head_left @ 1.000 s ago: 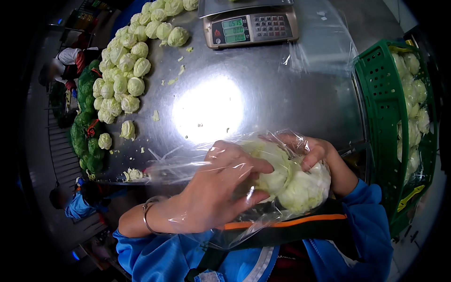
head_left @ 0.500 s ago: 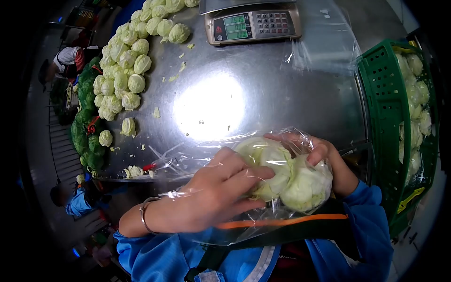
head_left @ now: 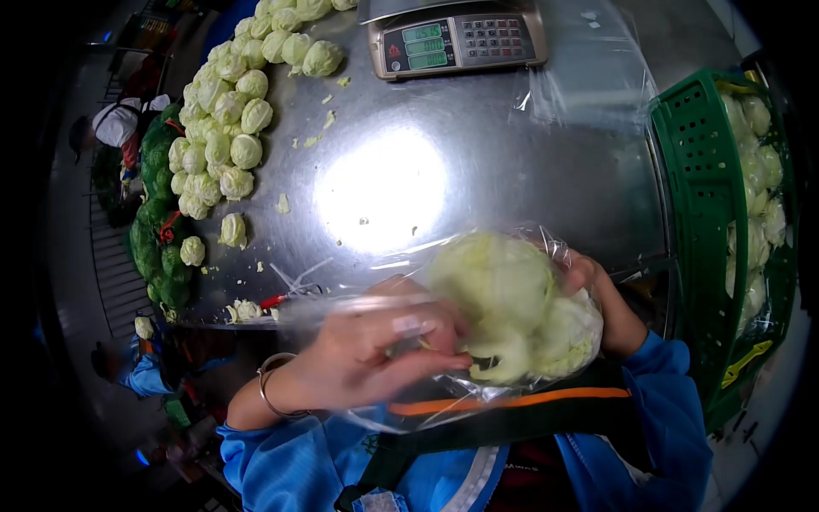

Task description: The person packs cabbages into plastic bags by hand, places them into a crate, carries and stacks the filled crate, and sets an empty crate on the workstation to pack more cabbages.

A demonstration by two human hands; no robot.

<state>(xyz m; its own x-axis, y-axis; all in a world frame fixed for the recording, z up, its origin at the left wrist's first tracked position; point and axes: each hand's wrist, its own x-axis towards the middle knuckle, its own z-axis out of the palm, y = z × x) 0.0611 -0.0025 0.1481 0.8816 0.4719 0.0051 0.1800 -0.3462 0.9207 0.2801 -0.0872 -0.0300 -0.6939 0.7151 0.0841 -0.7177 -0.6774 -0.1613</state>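
Note:
Two pale green cabbages sit together in a clear plastic bag [head_left: 358, 418] in front of my body. The left cabbage [head_left: 490, 277] is blurred; the right cabbage [head_left: 576, 337] rests against it. My left hand [head_left: 375, 346], wearing a bracelet, is at the bag's left part with film around it. Its fingers pinch at the lower left edge of the left cabbage, on what looks like a cabbage leaf; motion blurs the detail. Around the far right side of the bagged cabbages curls my right hand [head_left: 589, 277], gripping them through the film. Some of its fingers are hidden.
A digital scale [head_left: 456, 43] stands at the table's far side, beside flat plastic bags [head_left: 589, 72]. Many cabbages [head_left: 230, 107] are heaped at left. A red-handled tool [head_left: 275, 300] lies near the edge. A green crate [head_left: 704, 188] holds bagged cabbages at right. People work at far left.
My left hand has drawn back and down from the cabbage's face to its lower left edge, its fingers now pinched. The left cabbage has turned inside the bag. The right hand has barely moved.

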